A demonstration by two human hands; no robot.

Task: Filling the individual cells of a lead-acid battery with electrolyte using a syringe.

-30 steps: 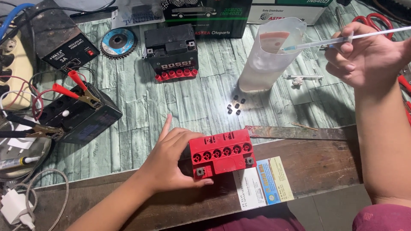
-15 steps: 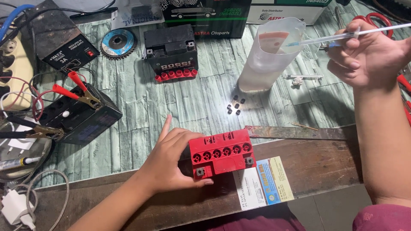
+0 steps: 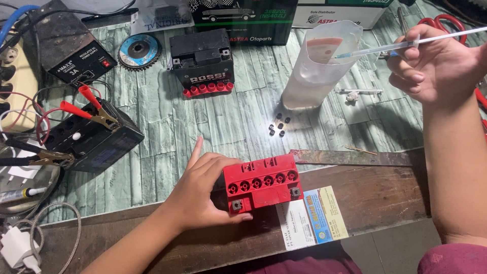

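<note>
Green plank tabletop (image 3: 213,122), red six-holed battery (image 3: 262,183), uncapped

The scene is evenly and softly lit; a bright glare spot is seen under the plastic container (image 3: 318,66), at one o'clock.

Battery repair workshop, small batteries (image 3: 203,61) on the bench, clip leads (image 3: 86,109), power supply (image 3: 71,50), grinding disc (image 3: 139,50)
</note>
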